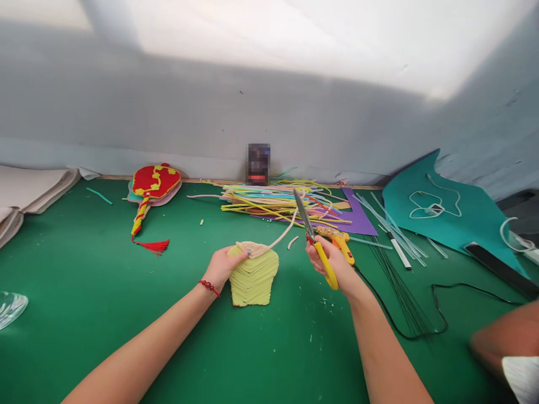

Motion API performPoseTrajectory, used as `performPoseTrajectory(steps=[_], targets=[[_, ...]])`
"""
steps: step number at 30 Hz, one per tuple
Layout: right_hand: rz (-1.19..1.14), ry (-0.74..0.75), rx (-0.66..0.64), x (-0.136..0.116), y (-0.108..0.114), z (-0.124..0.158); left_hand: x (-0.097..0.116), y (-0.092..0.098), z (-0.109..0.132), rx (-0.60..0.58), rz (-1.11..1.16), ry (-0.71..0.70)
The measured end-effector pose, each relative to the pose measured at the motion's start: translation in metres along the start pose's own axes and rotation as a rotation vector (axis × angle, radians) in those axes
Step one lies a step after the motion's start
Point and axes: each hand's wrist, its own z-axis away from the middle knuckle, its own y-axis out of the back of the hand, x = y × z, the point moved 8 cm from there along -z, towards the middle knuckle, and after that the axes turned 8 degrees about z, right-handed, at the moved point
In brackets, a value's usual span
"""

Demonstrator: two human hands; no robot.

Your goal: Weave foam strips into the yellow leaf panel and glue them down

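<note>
My left hand point(225, 266) pinches the upper left edge of a flat yellow piece point(255, 280) covered in slanted rows of fuzzy strips. Along its top runs a pale pink band, from which a loose pink strip point(284, 233) curves up to the right. My right hand point(330, 261) is closed around yellow-handled scissors point(324, 261), their blades pointing up and away, close to the loose strip's far end. Whether the blades touch the strip I cannot tell. A short pink offcut point(293, 242) lies between the piece and the scissors.
Behind lies a pile of coloured fuzzy strips point(261, 202). A yellow glue gun point(343, 247) with a black cord is beside my right hand; clear glue sticks point(396, 224) and teal sheet point(404, 196) lie right. A red fan point(158, 182) is left. Someone's arm point(505, 336) shows at lower right.
</note>
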Motion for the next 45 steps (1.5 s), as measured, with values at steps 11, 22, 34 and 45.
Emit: performPoseTrajectory(steps=[11,22,34,45], targets=[[0.414,-0.045,-0.291,0.033,-0.003,0.008,0.039,0.011,0.015,0.032,0.078,-0.077],[0.443,-0.026,-0.433,0.025,-0.003,0.020,0.041,-0.001,0.023,-0.064,0.077,-0.037],[0.476,-0.033,-0.465,0.031,-0.010,0.018,0.039,-0.014,0.030,-0.118,0.052,0.009],[0.501,-0.025,-0.478,0.028,-0.014,0.019,0.026,-0.016,0.028,-0.121,0.014,0.065]])
